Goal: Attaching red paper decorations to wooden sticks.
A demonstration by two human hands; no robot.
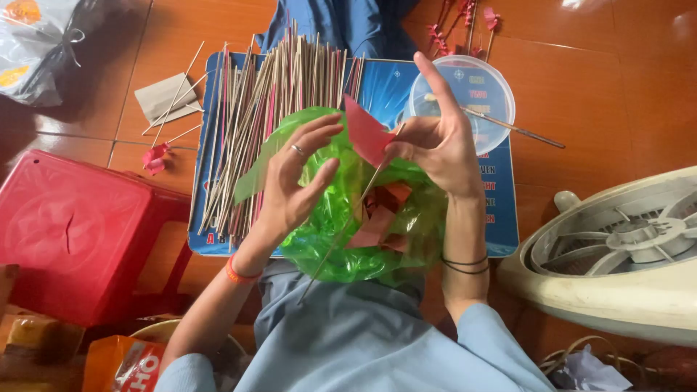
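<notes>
My right hand (435, 141) pinches a red paper piece (365, 132) against the top of a thin bamboo stick (341, 232) that slants down toward my lap. My left hand (294, 178), with a ring and an orange wristband, is open with spread fingers just left of the stick, over a green plastic bag (363, 218). The bag sits on my lap and holds more red and orange paper pieces (381, 218). Behind it, a pile of many thin sticks (268, 109) lies on a blue board (508, 218).
A clear plastic lid (465, 98) with a stick across it rests on the board's right. A red plastic stool (80, 232) stands at left, a beige fan (624, 254) lies at right. Finished red paper sticks (457, 29) lie at the top, a grey bag (40, 47) top left.
</notes>
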